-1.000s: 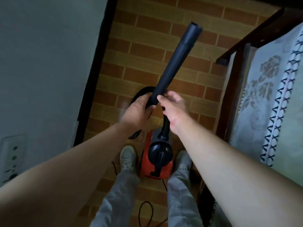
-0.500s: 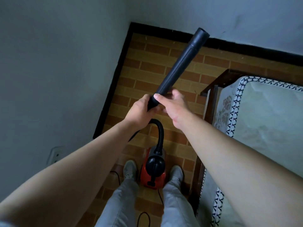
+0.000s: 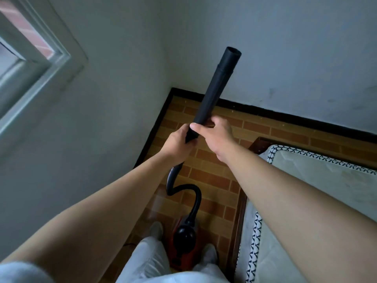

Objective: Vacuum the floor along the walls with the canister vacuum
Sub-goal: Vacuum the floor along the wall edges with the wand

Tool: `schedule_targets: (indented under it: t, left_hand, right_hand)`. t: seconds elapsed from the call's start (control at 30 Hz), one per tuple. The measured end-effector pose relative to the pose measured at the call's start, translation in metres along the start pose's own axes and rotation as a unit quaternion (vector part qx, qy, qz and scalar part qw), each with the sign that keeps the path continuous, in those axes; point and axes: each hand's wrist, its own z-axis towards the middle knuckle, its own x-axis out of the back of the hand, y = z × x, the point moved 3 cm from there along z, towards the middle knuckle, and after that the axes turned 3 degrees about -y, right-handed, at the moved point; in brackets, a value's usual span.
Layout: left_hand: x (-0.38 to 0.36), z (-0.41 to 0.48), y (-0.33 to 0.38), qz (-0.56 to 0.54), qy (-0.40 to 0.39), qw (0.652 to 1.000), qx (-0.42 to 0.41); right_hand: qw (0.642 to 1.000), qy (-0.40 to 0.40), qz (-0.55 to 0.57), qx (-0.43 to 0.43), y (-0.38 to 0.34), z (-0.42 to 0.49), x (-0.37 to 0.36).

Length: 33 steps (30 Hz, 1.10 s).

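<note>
A black vacuum tube [image 3: 216,84] points up and away from me, its open end in front of the far wall. My left hand [image 3: 177,142] grips the tube's lower end where the black hose [image 3: 183,187] joins it. My right hand [image 3: 214,132] holds the tube just above, thumb across it. The hose curls down to the red and black canister vacuum [image 3: 184,242], which stands on the brick-patterned floor [image 3: 212,176] between my feet.
Grey walls meet in a corner ahead, with a black skirting board [image 3: 285,117] along the floor. A window frame [image 3: 38,64] is on the left wall. A bed with a pale mattress [image 3: 318,193] and dark wooden frame fills the right side.
My head has tilted up, so the wall corner and window came into view. Both hands lifted the tube higher and more upright, and the hose stretched out from the canister.
</note>
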Motion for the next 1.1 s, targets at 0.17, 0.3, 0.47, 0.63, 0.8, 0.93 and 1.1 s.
schedule_targets:
  t: [0.17,0.3,0.47,0.63,0.8,0.93,1.1]
  left_hand:
    - [0.026,0.013,0.012,-0.043,0.042,0.998,-0.029]
    - [0.054,0.034,0.021,-0.087,0.026,0.993,-0.079]
    - [0.086,0.058,0.023,-0.098,-0.013,0.988,-0.121]
    - [0.1,0.074,0.033,-0.142,-0.016,0.982,-0.126]
    - [0.1,0.085,0.05,-0.185,-0.003,0.975,-0.123]
    - [0.092,0.089,0.072,-0.209,0.05,0.97,-0.11]
    - [0.082,0.089,0.119,-0.247,0.122,0.956,-0.103]
  right_hand:
    - [0.998,0.037,-0.048,0.028,-0.042,0.0,-0.005]
    - [0.994,0.063,-0.063,0.06,-0.08,0.007,-0.009]
    - [0.992,0.074,-0.083,0.061,-0.107,0.012,-0.012]
    - [0.989,0.101,-0.096,0.046,-0.113,0.017,-0.006]
    - [0.988,0.075,-0.131,0.012,-0.098,0.031,0.009]
    - [0.986,0.042,-0.162,-0.005,-0.086,0.047,0.025]
    - [0.985,-0.001,-0.173,0.007,-0.08,0.058,0.062]
